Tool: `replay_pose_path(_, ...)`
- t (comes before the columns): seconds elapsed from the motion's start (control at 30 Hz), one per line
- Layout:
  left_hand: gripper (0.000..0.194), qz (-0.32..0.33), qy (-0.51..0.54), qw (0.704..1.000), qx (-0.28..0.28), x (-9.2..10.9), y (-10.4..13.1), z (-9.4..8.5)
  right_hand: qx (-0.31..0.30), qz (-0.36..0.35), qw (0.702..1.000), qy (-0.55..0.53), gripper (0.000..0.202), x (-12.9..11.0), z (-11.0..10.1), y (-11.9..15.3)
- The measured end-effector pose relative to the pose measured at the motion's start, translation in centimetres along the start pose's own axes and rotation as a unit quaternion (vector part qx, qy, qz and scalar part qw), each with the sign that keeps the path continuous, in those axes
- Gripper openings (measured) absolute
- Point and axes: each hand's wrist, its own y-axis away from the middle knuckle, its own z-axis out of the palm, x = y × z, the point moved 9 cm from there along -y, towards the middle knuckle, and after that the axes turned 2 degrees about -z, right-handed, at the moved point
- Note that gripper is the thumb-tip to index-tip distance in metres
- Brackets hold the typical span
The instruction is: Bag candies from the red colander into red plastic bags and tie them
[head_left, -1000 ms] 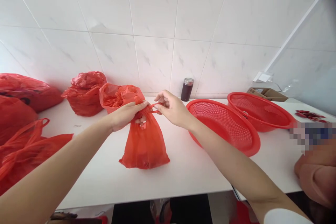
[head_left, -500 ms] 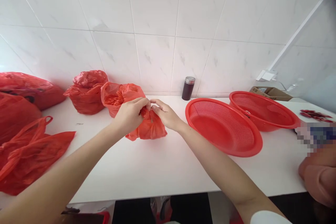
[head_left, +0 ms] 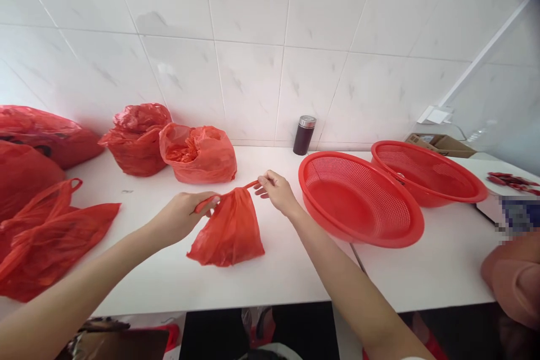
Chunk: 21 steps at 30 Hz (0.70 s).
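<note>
A red plastic bag (head_left: pixel 232 228) is gathered at its neck, its lower part on or just above the white table (head_left: pixel 291 275); I cannot tell which. My left hand (head_left: pixel 185 214) is closed on one end of the neck. Thumb and fingers of my right hand (head_left: pixel 274 188) pinch the other end, which is drawn out thin to the right. What lies inside the bag is hidden. Just behind it sits an open red bag (head_left: pixel 211 160) stuffed with crumpled red plastic.
Several filled red bags (head_left: pixel 141 143) stand at the left. A dark tumbler (head_left: pixel 304 136) is by the tiled wall. Two red perforated baskets (head_left: pixel 358 197) stand at the right, with a cardboard box (head_left: pixel 442 145) behind. At the far right is a person's arm (head_left: pixel 512 275).
My hands have moved apart and nearer to me, carrying the gathered bag toward the table's front. Its ends are now stretched out to either side, and the open bag behind shows fully.
</note>
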Motion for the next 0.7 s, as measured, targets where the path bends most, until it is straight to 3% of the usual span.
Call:
replay_pose_path(0.1,0.025,-0.044,-0.014,0.995,-0.083,-3.6,1.8,1.5,0.072,0.038,0.993,0.084,0.023,4.0,-1.4,-1.4)
replay_pose_path(0.13,0.027,-0.058,-0.012,0.994,-0.088,-4.4,2.3,1.7,0.081,0.042,0.991,0.097,0.024,4.7,-1.4,-1.7)
replay_pose_path(0.2,0.036,-0.086,0.003,0.994,-0.065,-5.5,2.6,1.8,0.103,0.043,0.986,0.126,0.025,5.2,-1.1,-1.7)
replay_pose_path(0.33,0.044,-0.119,0.065,0.989,0.065,-6.0,1.2,2.0,0.128,0.031,0.975,0.178,0.028,4.0,1.1,-0.5)
replay_pose_path(0.4,0.046,-0.122,0.086,0.984,0.099,-6.0,-0.1,3.5,0.115,0.015,0.967,0.225,0.027,3.4,3.0,0.0)
replay_pose_path(0.53,0.043,-0.145,0.049,0.981,0.116,-6.7,-2.8,7.0,0.090,-0.016,0.936,0.340,0.028,3.5,5.5,0.4)
replay_pose_path(0.6,0.037,-0.154,0.008,0.981,0.118,-7.2,-3.6,7.7,0.086,-0.018,0.933,0.349,0.029,4.2,5.3,0.3)
replay_pose_path(0.7,0.028,-0.154,-0.043,0.981,0.110,-8.2,-4.1,7.3,0.092,-0.011,0.934,0.346,0.028,5.3,3.2,0.0)
